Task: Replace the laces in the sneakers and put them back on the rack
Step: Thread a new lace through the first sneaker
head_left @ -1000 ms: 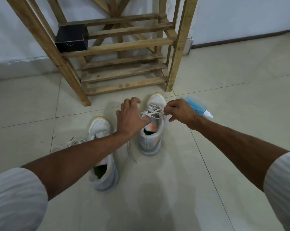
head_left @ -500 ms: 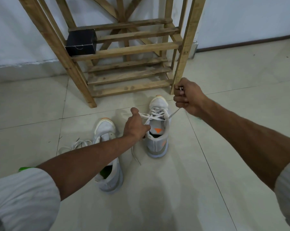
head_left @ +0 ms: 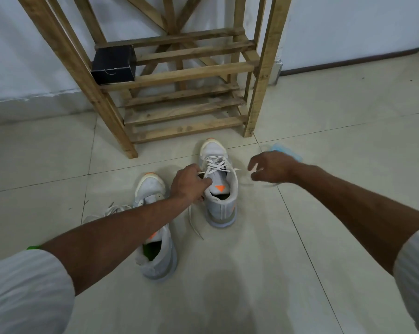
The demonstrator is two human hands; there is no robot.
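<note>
Your left hand [head_left: 191,185] pinched the lace [head_left: 217,165] at the laced sneaker [head_left: 221,201], which stood on the floor [head_left: 300,249] just before the rack [head_left: 186,75]. Your right hand [head_left: 272,169] hung open beside it, blurred, apparently empty. You needed an even pull on both ends, crossings flat.

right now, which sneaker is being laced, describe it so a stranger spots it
Find the wooden slatted rack against the white wall. Of the two grey-and-white sneakers on the floor before it, take the farther sneaker, closest to the rack. It alone has the left hand pinching its criss-crossed white laces; the nearer sneaker lies partly under the left forearm.
</note>
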